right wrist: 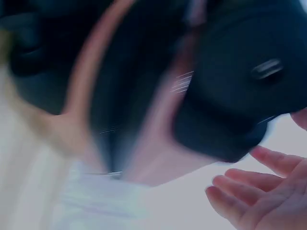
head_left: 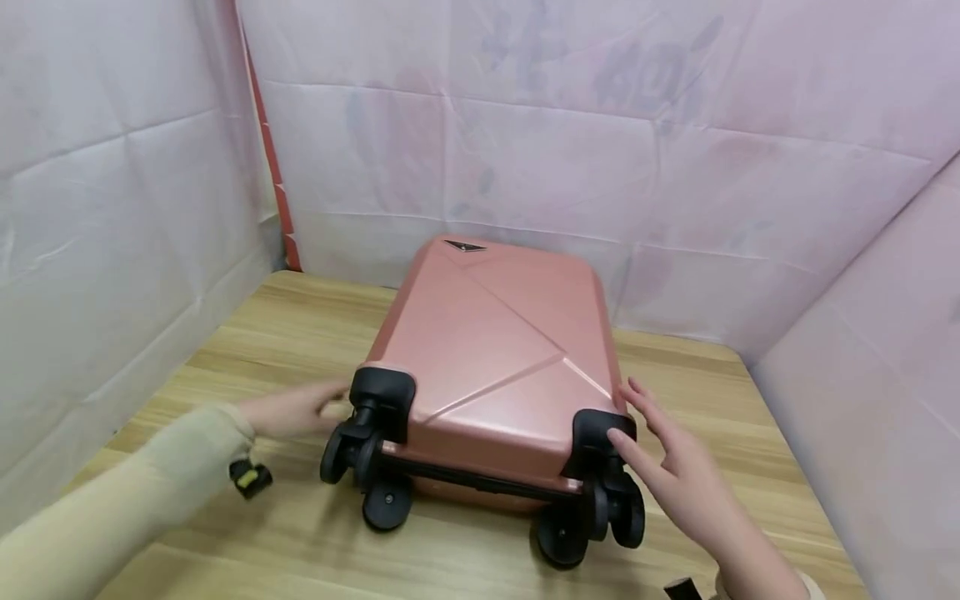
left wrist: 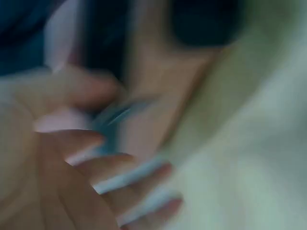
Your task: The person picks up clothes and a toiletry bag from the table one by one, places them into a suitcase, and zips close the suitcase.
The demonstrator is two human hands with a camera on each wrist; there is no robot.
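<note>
A pink hard-shell suitcase (head_left: 495, 325) lies flat on the wooden table, its wheeled end toward me. Black double wheels (head_left: 615, 504) stick out at its near corners, which carry black guards. My left hand (head_left: 296, 408) is beside the near left corner, its fingertips partly hidden behind the black guard. In the left wrist view that hand (left wrist: 72, 177) has spread fingers and a bare palm, though the picture is blurred. My right hand (head_left: 678, 467) reaches to the near right corner, thumb over the black guard and fingers along the side. Its fingers look loosely extended in the right wrist view.
The table (head_left: 285, 333) has a light wood grain. Pale, creased sheeting (head_left: 540, 150) hangs behind the suitcase and along both sides. A red strip (head_left: 273, 167) runs down the back left corner. A small black triangular badge (head_left: 465, 246) sits on the suitcase's far end.
</note>
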